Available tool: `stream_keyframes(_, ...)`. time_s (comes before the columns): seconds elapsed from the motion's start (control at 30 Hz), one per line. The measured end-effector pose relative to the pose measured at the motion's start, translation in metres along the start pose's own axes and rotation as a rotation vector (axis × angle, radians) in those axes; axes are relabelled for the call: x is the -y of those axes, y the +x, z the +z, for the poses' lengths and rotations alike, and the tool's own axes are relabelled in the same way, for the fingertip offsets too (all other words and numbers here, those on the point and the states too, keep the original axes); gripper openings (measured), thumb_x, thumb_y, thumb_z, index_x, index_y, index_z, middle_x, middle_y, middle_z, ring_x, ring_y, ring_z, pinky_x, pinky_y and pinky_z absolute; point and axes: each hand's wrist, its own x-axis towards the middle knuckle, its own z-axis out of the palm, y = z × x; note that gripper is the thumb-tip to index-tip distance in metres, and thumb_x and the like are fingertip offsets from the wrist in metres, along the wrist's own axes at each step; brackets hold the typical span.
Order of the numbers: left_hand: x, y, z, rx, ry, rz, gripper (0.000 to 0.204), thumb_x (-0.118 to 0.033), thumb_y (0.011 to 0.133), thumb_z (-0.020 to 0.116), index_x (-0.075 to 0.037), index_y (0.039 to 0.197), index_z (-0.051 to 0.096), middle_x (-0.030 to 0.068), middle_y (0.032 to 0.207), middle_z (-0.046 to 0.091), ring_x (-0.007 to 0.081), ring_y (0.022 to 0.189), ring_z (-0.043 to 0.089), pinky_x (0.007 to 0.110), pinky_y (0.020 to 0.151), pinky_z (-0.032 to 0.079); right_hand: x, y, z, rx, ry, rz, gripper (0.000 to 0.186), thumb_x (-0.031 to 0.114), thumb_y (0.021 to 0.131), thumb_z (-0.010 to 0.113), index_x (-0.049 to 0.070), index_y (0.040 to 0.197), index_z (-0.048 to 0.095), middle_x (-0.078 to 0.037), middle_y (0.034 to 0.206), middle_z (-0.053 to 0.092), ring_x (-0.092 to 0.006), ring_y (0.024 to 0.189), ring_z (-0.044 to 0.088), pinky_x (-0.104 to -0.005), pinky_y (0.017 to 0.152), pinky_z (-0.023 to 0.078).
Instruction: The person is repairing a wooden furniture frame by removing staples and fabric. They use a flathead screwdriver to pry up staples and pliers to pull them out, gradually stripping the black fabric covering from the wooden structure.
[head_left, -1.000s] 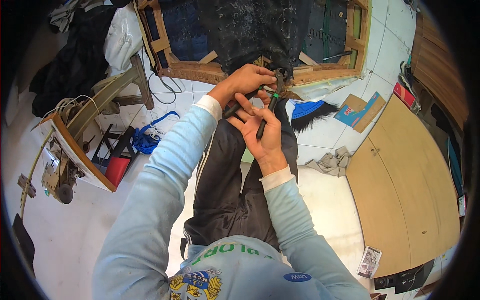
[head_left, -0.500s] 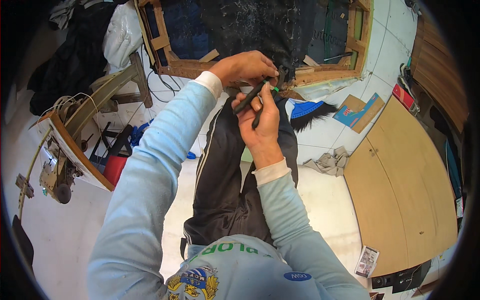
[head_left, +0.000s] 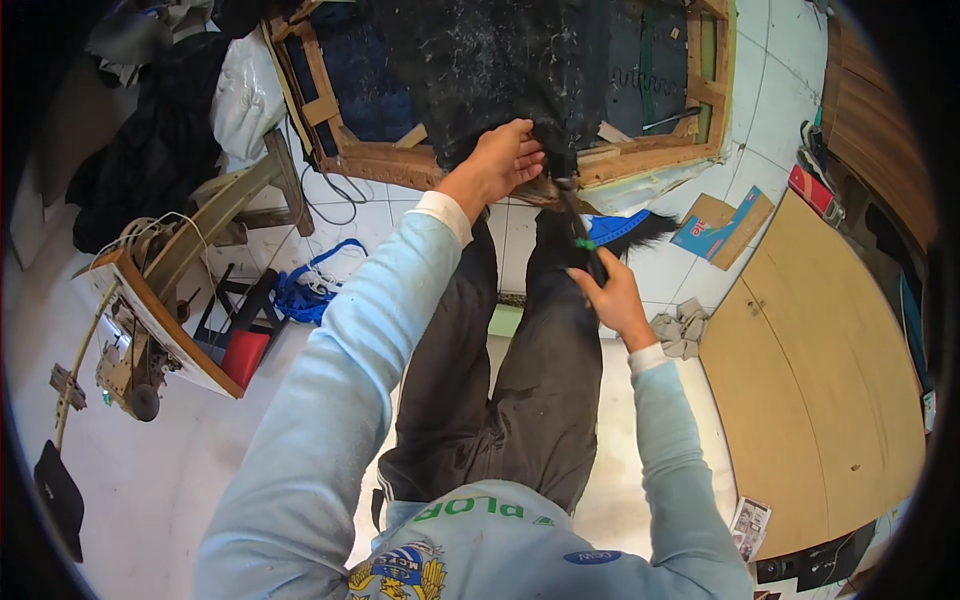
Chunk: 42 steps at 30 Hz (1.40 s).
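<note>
My right hand (head_left: 612, 296) is closed around the black handles of a pair of pliers (head_left: 578, 222) with a green band. Their jaws reach the lower edge of a black cloth (head_left: 490, 70), at the near rail of a wooden furniture frame (head_left: 640, 160); whether they grip it I cannot tell. To the left of the jaws, my left hand (head_left: 500, 160) lies against the cloth with its fingers apart, holding nothing I can see. My legs, in dark trousers, stand just below the frame.
A blue brush (head_left: 615, 228) with black bristles and a piece of cardboard (head_left: 720, 230) lie on the right of the floor. Beyond them leans a large tan board (head_left: 810, 380). Toward the left stand a sewing machine table (head_left: 185, 320) and a blue strap bundle (head_left: 310, 290).
The pliers, held in front of me between both hands before, are now in my right hand, farther right, with jaws at the cloth edge. My left hand has let go of them.
</note>
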Motion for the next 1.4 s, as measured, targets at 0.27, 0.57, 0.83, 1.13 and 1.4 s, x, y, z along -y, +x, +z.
stream_keyframes(0.27, -0.03, 0.028, 0.023, -0.145, -0.632, -0.178, 0.06, -0.048, 0.096, 0.083, -0.004, 0.128, 0.057, 0.0121, 0.125, 0.067, 0.0331, 0.118, 0.068, 0.052, 0.107, 0.054, -0.05, -0.036, -0.047, -0.315, 0.257, 0.202, 0.029, 0.02, 0.105, 0.078, 0.006, 0.093, 0.056, -0.002, 0.07, 0.06, -0.0112, 0.057, 0.059, -0.0306, 0.052, 0.049)
stream_keyframes(0.57, -0.052, 0.036, 0.041, -0.096, -0.333, -0.148, 0.046, -0.05, 0.103, 0.079, -0.009, 0.123, 0.078, 0.007, 0.124, 0.082, 0.0296, 0.111, 0.079, 0.053, 0.102, 0.063, -0.035, -0.031, -0.079, -0.242, 0.432, 0.307, 0.027, 0.026, 0.107, 0.075, 0.009, 0.097, 0.056, -0.003, 0.072, 0.061, -0.0128, 0.057, 0.061, -0.0295, 0.051, 0.052)
stream_keyframes(0.83, -0.106, 0.032, -0.013, -0.237, 0.215, -0.387, 0.042, -0.05, 0.101, 0.082, -0.008, 0.101, 0.072, -0.0006, 0.079, 0.062, 0.0123, 0.059, 0.057, 0.026, 0.046, 0.044, -0.09, -0.078, -0.134, -0.315, 0.048, 0.378, 0.03, 0.023, 0.1, 0.08, 0.004, 0.092, 0.059, -0.006, 0.068, 0.063, -0.0161, 0.055, 0.061, -0.0346, 0.048, 0.048)
stream_keyframes(1.13, -0.084, 0.026, 0.051, -0.218, -0.931, -0.233, 0.041, -0.039, 0.105, 0.073, -0.002, 0.118, 0.064, 0.0116, 0.11, 0.064, 0.0277, 0.105, 0.066, 0.05, 0.102, 0.057, -0.092, -0.054, -0.088, -0.703, 0.312, 0.493, 0.026, 0.026, 0.106, 0.075, 0.006, 0.102, 0.059, -0.003, 0.069, 0.057, -0.0146, 0.052, 0.056, -0.0331, 0.042, 0.046)
stream_keyframes(1.4, -0.143, 0.055, 0.026, -0.132, -1.062, -0.216, 0.031, -0.014, 0.115, 0.047, 0.002, 0.139, 0.061, 0.0174, 0.143, 0.062, 0.0377, 0.135, 0.062, 0.059, 0.115, 0.052, 0.1, 0.127, -0.023, -0.846, -0.039, -0.165, 0.031, 0.028, 0.105, 0.075, -0.001, 0.106, 0.063, -0.019, 0.085, 0.067, -0.0387, 0.075, 0.062, -0.0472, 0.073, 0.051)
